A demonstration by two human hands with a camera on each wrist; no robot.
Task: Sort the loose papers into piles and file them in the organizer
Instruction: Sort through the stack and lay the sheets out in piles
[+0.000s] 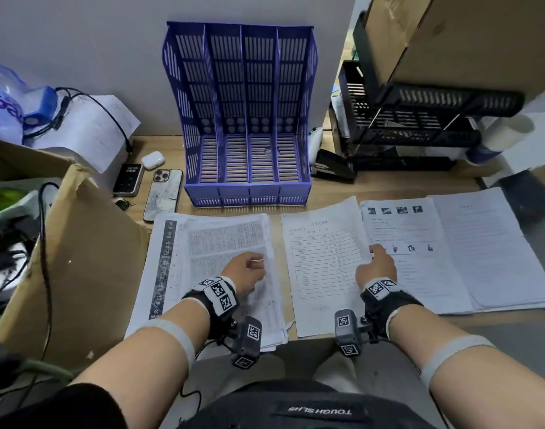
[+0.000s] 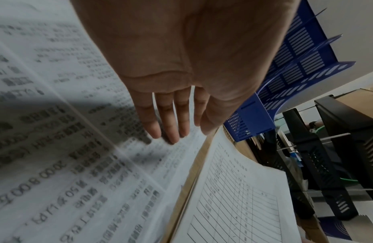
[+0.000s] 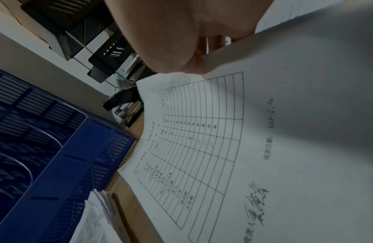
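Observation:
A blue four-slot organizer (image 1: pixel 246 119) (image 2: pixel 295 57) (image 3: pixel 46 148) stands empty against the wall. In front of it lie a left pile of dense-text papers (image 1: pixel 215 243) (image 2: pixel 56 148), a single sheet with a ruled table (image 1: pixel 320 267) (image 2: pixel 239 205) (image 3: pixel 223 148), a pile with small pictures (image 1: pixel 419 258), and plain text sheets (image 1: pixel 494 249) at far right. My left hand (image 1: pixel 246 269) (image 2: pixel 171 115) rests on the left pile with straight fingers. My right hand (image 1: pixel 377 263) (image 3: pixel 181 41) pinches the table sheet's right edge, which curls upward.
An open cardboard box (image 1: pixel 79 258) crowds the left side. Two phones (image 1: pixel 164 193) (image 1: pixel 128 179) and an earbud case (image 1: pixel 153 160) lie left of the organizer. A black stapler (image 1: pixel 333 165) (image 3: pixel 125 105) and black stacked trays (image 1: pixel 419 119) stand at right, under a large carton (image 1: pixel 466 35).

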